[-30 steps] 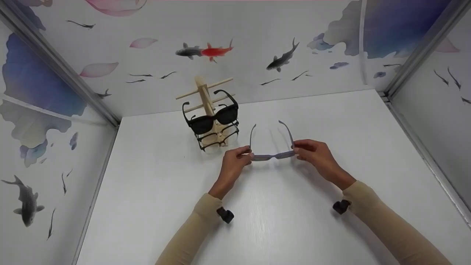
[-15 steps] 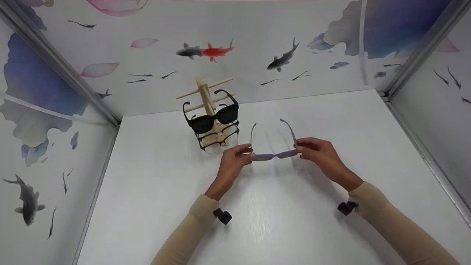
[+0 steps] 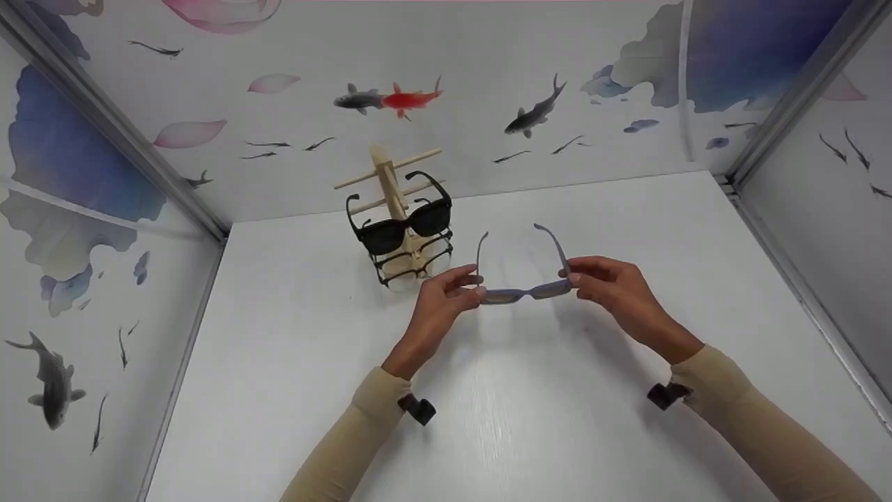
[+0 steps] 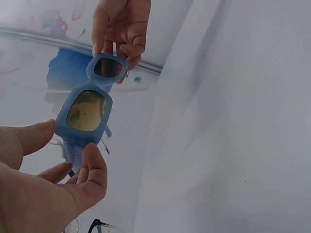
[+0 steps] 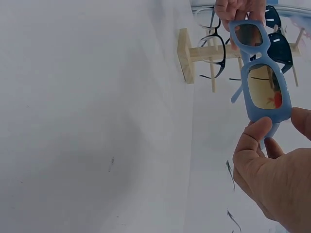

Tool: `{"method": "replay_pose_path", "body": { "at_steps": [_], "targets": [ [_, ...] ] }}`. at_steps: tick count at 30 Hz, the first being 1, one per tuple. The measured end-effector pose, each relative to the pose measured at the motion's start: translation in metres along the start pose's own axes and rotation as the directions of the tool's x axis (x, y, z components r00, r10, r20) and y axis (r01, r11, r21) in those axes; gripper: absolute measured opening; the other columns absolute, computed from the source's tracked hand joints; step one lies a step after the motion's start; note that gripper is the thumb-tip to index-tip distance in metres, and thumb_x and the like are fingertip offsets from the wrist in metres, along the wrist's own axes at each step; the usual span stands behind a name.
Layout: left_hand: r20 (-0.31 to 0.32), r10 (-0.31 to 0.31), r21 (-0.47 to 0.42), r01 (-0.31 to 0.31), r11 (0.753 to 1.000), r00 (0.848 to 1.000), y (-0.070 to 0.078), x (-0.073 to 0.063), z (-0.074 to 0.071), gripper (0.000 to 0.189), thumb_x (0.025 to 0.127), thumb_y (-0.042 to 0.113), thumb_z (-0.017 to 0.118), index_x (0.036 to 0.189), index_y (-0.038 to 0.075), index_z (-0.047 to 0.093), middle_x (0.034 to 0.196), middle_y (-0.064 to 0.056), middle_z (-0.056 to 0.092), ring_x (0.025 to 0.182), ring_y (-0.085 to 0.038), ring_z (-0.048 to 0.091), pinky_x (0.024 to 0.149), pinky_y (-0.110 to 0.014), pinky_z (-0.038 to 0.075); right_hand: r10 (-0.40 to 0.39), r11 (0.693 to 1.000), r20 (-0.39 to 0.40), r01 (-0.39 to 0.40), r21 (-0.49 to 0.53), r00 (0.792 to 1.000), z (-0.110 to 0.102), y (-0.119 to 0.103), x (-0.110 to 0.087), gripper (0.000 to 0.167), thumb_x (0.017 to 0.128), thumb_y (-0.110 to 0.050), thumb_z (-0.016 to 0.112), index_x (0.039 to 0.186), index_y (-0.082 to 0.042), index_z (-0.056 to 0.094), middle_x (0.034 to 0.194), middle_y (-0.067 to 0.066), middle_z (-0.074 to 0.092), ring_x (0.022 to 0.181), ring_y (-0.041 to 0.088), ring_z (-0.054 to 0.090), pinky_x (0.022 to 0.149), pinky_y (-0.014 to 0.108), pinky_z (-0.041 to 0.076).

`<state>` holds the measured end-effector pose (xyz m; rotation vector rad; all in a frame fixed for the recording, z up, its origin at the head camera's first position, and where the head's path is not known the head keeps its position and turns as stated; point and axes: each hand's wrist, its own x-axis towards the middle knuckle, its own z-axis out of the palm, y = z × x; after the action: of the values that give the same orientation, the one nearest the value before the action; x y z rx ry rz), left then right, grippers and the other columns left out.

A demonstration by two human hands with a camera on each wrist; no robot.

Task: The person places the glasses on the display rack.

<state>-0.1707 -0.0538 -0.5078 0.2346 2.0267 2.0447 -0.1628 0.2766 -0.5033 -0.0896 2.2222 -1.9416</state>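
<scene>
Blue-framed sunglasses (image 3: pixel 503 296) with tinted lenses are held up above the white table, temples unfolded and pointing away from me. My left hand (image 3: pixel 446 301) pinches the left end of the frame by its hinge. At the opposite end, my right hand (image 3: pixel 617 291) pinches the right hinge between thumb and fingers. The left wrist view shows the front of the sunglasses (image 4: pixel 102 119), one lens looking yellowish. In the right wrist view the sunglasses (image 5: pixel 247 77) appear with the wooden glasses stand (image 5: pixel 185 56) behind them.
Left of the sunglasses, the wooden stand (image 3: pixel 387 178) carries black sunglasses (image 3: pixel 383 237) above dark-framed clear glasses (image 3: pixel 397 263). Its upper rods are bare. Printed wall panels enclose the white table (image 3: pixel 279 390) at the back and both sides.
Both hands, still gripping the blue sunglasses, have shifted them slightly right; the right end has risen a little. The stand and its glasses stay put.
</scene>
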Motion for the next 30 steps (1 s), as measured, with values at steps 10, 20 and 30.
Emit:
{"method": "replay_pose_path", "body": {
  "at_steps": [10, 20, 30],
  "targets": [
    [0.006, 0.035, -0.006, -0.035, 0.999, 0.999, 0.011, 0.002, 0.003, 0.058, 0.103, 0.014, 0.080, 0.156, 0.004, 0.060, 0.137, -0.013, 0.071, 0.120, -0.024, 0.073, 0.103, -0.037, 0.062, -0.020, 1.000, -0.008, 0.020, 0.024, 1.000, -0.004, -0.011, -0.004, 0.050, 0.109, -0.027, 0.074, 0.148, 0.002, 0.064, 0.143, 0.020, 0.071, 0.125, 0.021, 0.071, 0.105, 0.028, 0.059],
    [-0.012, 0.042, -0.005, -0.042, 0.999, 0.999, 0.020, 0.003, 0.006, 0.058, 0.103, 0.015, 0.080, 0.156, 0.005, 0.061, 0.135, -0.012, 0.072, 0.114, -0.023, 0.073, 0.100, -0.036, 0.063, -0.032, 0.999, -0.014, 0.032, 0.020, 0.999, -0.006, -0.016, -0.006, 0.050, 0.109, -0.030, 0.074, 0.148, -0.001, 0.065, 0.141, 0.015, 0.073, 0.126, 0.023, 0.071, 0.105, 0.028, 0.059],
    [0.001, 0.086, 0.012, -0.086, 0.996, 0.996, 0.030, 0.000, 0.008, 0.057, 0.104, 0.015, 0.079, 0.157, 0.004, 0.060, 0.137, -0.013, 0.072, 0.112, -0.022, 0.073, 0.098, -0.034, 0.063, -0.042, 0.998, -0.022, 0.043, 0.044, 0.999, -0.007, -0.030, -0.009, 0.050, 0.108, -0.028, 0.075, 0.148, 0.001, 0.065, 0.141, 0.017, 0.071, 0.126, 0.020, 0.071, 0.106, 0.028, 0.059]
  ]
}}
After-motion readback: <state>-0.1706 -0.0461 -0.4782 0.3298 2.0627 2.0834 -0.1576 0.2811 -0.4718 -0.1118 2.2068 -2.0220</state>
